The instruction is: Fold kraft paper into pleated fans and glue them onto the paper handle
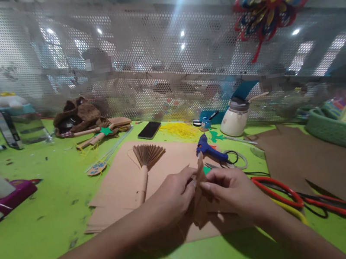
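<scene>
Between both hands is a narrow piece of folded brown paper [200, 201], held above a stack of brown paper sheets [115, 178]. My left hand [178, 192] pinches it from the left, its fingertips partly hidden. From the right, my right hand [229, 186] grips the same paper between thumb and fingers. Left of the hands lies a pleated paper fan [149, 155] joined to a rolled paper tube [143, 184]. Just beyond my right hand rests a blue glue gun [209, 148], with scissors [221, 165] partly covered beside it.
A phone [149, 130], yellow shreds [181, 130] and a white jar [235, 117] stand at the back, before a perforated screen [149, 63]. Red-handled shears [281, 189], brown card [325, 158] and a green basket [341, 133] lie right. A purple power strip [10, 201] is left.
</scene>
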Demonstrator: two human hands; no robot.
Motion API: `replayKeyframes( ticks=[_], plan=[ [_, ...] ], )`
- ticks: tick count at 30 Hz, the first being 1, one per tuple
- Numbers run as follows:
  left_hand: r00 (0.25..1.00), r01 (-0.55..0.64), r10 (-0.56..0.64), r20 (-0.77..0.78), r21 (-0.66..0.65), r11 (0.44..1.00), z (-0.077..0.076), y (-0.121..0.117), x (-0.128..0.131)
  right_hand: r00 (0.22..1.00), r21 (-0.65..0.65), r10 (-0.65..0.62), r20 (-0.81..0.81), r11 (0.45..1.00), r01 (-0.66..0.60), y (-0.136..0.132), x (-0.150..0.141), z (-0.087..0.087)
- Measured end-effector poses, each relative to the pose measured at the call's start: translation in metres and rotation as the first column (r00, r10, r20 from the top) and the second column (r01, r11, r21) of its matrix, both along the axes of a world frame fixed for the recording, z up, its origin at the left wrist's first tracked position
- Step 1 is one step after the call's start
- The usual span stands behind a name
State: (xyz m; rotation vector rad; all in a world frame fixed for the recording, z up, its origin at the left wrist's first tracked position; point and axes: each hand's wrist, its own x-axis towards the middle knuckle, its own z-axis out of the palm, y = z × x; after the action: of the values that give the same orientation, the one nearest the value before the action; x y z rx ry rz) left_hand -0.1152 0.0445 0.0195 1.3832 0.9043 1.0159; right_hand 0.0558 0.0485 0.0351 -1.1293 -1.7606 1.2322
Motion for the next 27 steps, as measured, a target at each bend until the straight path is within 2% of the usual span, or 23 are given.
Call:
replayKeyframes(
  ticks=[5, 10, 14, 18, 22, 27],
  plan=[
    [0.985, 0.077, -0.056, -0.165, 0.122, 0.990, 0.007, -0.005, 0.001, 0.998, 0.045, -0.013, 0.067, 0.999, 0.010, 0.000, 0.000, 0.002],
    [0.978, 0.091, -0.054, -0.203, 0.178, 0.980, 0.016, -0.009, 0.003, 0.999, -0.080, -0.031, -0.030, 0.996, 0.028, -0.001, -0.002, 0.003],
    [0.978, 0.073, -0.026, -0.209, 0.221, 0.973, 0.012, -0.006, 0.005, 0.997, -0.096, -0.047, -0.068, 0.995, 0.040, -0.002, -0.004, 0.002],
    [0.975, 0.065, -0.015, -0.221, 0.221, 0.973, 0.006, 0.000, 0.001, 0.999, -0.116, -0.049, -0.019, 0.992, 0.047, 0.000, -0.003, -0.001],
    [0.976, 0.075, -0.032, -0.213, 0.198, 0.977, 0.009, 0.001, -0.003, 0.997, -0.107, -0.064, 0.043, 0.992, 0.069, 0.001, -0.001, -0.002],
    [0.982, 0.102, -0.073, -0.176, 0.162, 0.981, 0.015, -0.005, 0.000, 0.991, 0.012, -0.052, 0.124, 0.999, 0.051, -0.002, -0.002, 0.001]
  ],
)
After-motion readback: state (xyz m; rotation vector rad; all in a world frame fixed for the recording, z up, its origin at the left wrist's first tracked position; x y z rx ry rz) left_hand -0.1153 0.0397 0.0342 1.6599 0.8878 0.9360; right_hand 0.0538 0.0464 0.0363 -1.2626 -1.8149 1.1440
